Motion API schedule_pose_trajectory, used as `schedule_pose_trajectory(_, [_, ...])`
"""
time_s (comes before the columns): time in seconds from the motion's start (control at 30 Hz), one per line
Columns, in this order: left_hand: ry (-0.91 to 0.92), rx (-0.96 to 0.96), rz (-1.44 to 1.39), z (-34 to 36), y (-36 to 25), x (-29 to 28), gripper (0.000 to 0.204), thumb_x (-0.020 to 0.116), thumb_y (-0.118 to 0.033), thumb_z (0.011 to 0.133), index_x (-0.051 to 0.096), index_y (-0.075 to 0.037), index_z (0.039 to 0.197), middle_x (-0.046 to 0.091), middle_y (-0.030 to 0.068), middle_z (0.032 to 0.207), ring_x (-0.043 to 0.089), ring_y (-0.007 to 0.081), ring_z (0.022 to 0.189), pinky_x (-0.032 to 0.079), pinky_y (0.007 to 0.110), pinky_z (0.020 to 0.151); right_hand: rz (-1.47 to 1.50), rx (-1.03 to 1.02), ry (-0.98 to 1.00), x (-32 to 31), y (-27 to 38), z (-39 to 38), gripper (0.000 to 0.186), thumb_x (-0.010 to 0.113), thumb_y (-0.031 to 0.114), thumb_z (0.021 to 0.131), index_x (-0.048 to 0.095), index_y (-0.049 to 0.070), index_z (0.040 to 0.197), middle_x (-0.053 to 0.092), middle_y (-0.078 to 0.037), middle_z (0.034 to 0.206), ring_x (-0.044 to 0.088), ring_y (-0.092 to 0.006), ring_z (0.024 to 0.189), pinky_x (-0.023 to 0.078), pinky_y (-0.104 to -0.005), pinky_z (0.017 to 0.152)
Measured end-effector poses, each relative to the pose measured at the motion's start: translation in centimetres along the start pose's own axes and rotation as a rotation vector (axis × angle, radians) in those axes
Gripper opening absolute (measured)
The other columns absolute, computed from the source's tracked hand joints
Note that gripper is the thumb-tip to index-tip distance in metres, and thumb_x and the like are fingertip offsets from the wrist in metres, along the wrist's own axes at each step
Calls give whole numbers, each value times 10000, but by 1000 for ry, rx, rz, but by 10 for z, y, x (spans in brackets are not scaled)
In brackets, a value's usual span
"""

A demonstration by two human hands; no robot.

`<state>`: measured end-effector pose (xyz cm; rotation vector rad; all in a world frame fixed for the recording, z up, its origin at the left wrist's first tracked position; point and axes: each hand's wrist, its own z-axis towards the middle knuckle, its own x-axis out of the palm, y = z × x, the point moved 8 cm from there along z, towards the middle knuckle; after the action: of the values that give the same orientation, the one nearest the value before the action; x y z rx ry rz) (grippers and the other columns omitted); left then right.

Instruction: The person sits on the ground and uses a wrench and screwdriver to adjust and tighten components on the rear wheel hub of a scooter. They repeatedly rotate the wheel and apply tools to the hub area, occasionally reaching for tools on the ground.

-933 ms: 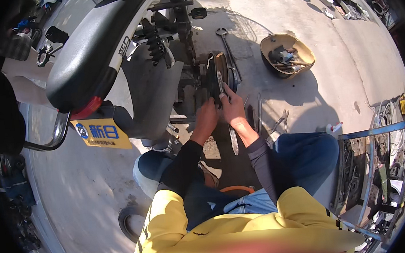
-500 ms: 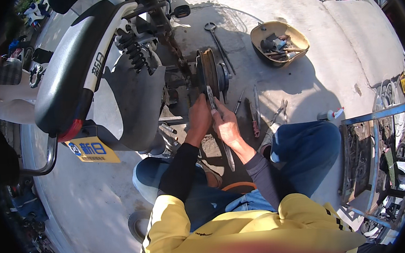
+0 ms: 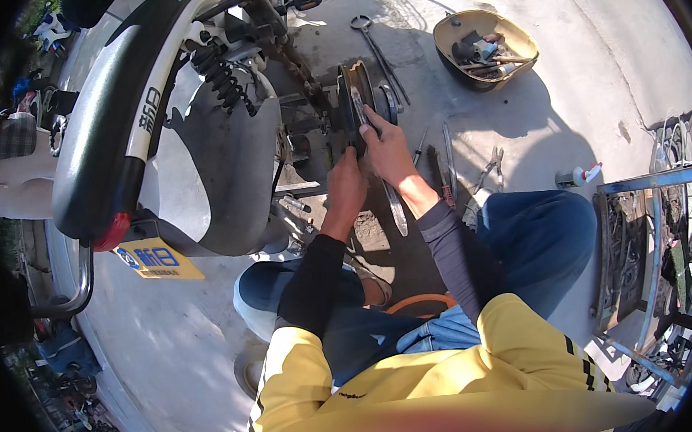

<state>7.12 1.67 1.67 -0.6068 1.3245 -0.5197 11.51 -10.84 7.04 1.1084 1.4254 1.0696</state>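
Note:
A bare dark wheel rim (image 3: 349,86) stands on edge at the rear of a grey-and-black scooter (image 3: 194,147). My left hand (image 3: 347,188) grips the rim's lower part with its fingers closed. Just to the right, my right hand (image 3: 385,145) presses a long flat metal lever (image 3: 395,209) against the rim. The lever's upper end lies on the rim, and its lower end sticks out toward my knees. Both hands touch the wheel and sit close together. I am crouching, with blue jeans and yellow sleeves low in the view.
A tan bowl (image 3: 485,39) with tools sits at the back right. Long-handled tongs (image 3: 374,41) lie behind the wheel. Loose hand tools (image 3: 449,161), pliers (image 3: 488,167) and a small bottle (image 3: 577,175) lie on the concrete at right. A metal rack (image 3: 649,249) stands at far right. A yellow plate (image 3: 154,260) hangs on the scooter.
Both hands stay at the wheel rim with the lever. My right hand has shifted slightly higher on the rim, and my view has tilted so the scooter and bowl sit differently in the frame.

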Motion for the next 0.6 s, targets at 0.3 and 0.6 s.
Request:
schedule_pose_trajectory(0.3, [59,-18,32,0,-4,1,217,619,-162,981,580,24,1085,694,283,976,675,495,908,531,569,756,-2,-58,-2,2,-10,-1,514,564,166,1046,488,-9,1523,635,-52,753,558,-103,646,483,-291,612])
schedule_pose_trajectory(0.6, [73,-20,55,-5,4,16,194,612,-155,982,589,31,1033,697,302,931,690,505,840,550,575,715,-66,-13,-14,0,-17,-32,494,551,176,1035,529,-6,1494,603,-65,668,542,-138,566,474,-337,578])
